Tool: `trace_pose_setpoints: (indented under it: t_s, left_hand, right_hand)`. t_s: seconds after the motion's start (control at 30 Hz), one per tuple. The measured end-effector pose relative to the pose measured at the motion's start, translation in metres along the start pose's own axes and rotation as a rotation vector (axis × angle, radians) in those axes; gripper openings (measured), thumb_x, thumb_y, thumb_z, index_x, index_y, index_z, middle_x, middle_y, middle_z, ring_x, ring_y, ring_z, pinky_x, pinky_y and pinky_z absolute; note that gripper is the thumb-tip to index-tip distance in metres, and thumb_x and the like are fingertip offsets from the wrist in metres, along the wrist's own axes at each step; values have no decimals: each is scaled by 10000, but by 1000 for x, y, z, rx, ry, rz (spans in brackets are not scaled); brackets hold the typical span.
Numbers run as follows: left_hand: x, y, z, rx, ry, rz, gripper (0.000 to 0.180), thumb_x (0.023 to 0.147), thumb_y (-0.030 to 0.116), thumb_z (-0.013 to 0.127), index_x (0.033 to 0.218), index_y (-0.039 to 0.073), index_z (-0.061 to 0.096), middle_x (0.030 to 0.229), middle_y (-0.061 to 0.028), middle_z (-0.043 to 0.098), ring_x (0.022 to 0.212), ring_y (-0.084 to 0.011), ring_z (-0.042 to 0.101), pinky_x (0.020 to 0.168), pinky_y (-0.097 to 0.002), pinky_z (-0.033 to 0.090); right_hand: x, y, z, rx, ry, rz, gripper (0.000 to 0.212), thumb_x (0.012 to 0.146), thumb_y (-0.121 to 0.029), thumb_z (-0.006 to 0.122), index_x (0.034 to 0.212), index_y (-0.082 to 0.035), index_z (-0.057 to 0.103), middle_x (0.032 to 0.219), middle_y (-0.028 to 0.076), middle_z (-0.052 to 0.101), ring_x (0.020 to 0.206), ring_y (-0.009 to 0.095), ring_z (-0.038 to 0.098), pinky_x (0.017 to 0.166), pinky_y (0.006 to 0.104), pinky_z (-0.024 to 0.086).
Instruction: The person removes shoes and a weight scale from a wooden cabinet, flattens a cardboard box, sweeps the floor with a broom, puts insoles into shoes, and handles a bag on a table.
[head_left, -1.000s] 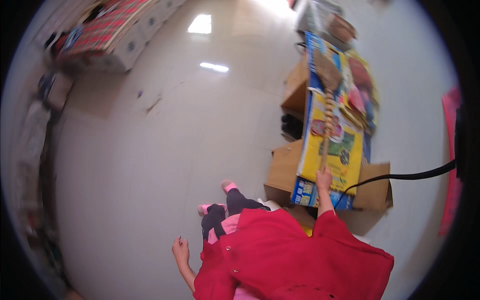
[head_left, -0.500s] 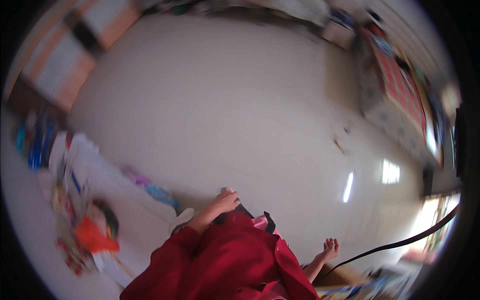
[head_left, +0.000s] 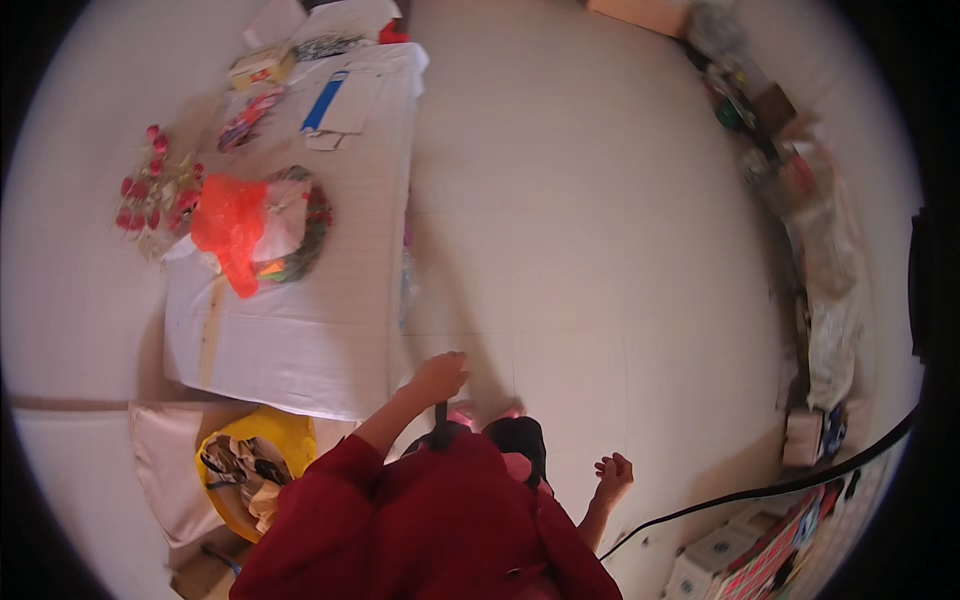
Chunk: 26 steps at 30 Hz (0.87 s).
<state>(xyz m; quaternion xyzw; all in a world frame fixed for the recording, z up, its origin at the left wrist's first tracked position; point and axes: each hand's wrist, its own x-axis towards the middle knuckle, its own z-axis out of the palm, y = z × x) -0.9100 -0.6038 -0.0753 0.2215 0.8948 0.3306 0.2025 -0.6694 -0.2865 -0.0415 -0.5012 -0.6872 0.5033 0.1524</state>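
My left hand (head_left: 440,378) is held out in front of my red-clothed body, near the corner of a white-covered table. Its fingers are curled inward, and what they hold, if anything, is hidden. A black strap (head_left: 440,413) hangs just below that hand; whether the two touch I cannot tell. Lower and to the right, my right hand (head_left: 614,478) hangs over the floor with fingers loosely bent, slightly apart and holding nothing. On the white-covered table (head_left: 350,350) lie an orange plastic bag (head_left: 228,225), a blue-and-white flat pack (head_left: 325,100) and a pink-purple bundle (head_left: 250,118).
A yellow bag (head_left: 225,450) stuffed with brown and dark items stands at the table's near end. Red artificial flowers (head_left: 150,185) are by the table's left side. Plastic-wrapped goods (head_left: 830,290) line the right wall. A black cable (head_left: 740,503) crosses at the lower right.
The view has swung left, bringing the white-covered table and yellow bag closer into view and taking the bed out of its former place. Both hands stay empty-looking or hidden, near my body.
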Motion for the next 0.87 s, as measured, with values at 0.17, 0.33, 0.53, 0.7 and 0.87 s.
trace_pose_setpoints:
  t_s: [0.17, 0.33, 0.53, 0.7, 0.87]
  left_hand:
    - [-5, -30, -33, -94, 245, -284, 340, 813, 198, 543, 1076, -15, 509, 987, -226, 572, 906, -384, 549, 773, -448, 445]
    - [4, -30, -38, -93, 365, -517, 314, 800, 180, 563, 1046, -13, 539, 956, -216, 588, 891, -382, 557, 757, -446, 451]
    - [62, -8, -44, -182, 533, -544, 297, 771, 155, 622, 1014, -11, 581, 919, -189, 618, 741, -312, 612, 664, -382, 483]
    - [107, -7, -67, -365, 713, -677, 286, 786, 126, 629, 1023, -28, 582, 934, -173, 638, 740, -259, 644, 661, -324, 506]
    - [136, -47, -95, -505, 900, -758, 267, 808, 90, 608, 1042, -37, 581, 897, -114, 638, 759, -183, 631, 669, -293, 507]
  right_hand:
    - [85, -16, 54, -93, -224, 24, 196, 777, -3, 475, 949, 55, 547, 760, 132, 621, 579, 180, 616, 492, 253, 474]
    - [176, -42, 108, -121, -391, 36, 202, 766, -3, 492, 946, 61, 557, 736, 137, 622, 566, 181, 620, 476, 255, 485]
    - [275, -135, 199, 54, -498, 184, 175, 794, -44, 539, 938, 55, 553, 734, 135, 617, 559, 190, 607, 473, 255, 484]
    - [348, -195, 288, 167, -518, 292, 189, 805, -95, 571, 930, 44, 547, 764, 135, 616, 609, 198, 611, 478, 244, 471]
    - [361, -257, 402, 132, -744, 220, 233, 797, -120, 595, 957, 42, 547, 785, 124, 619, 661, 206, 616, 533, 255, 482]
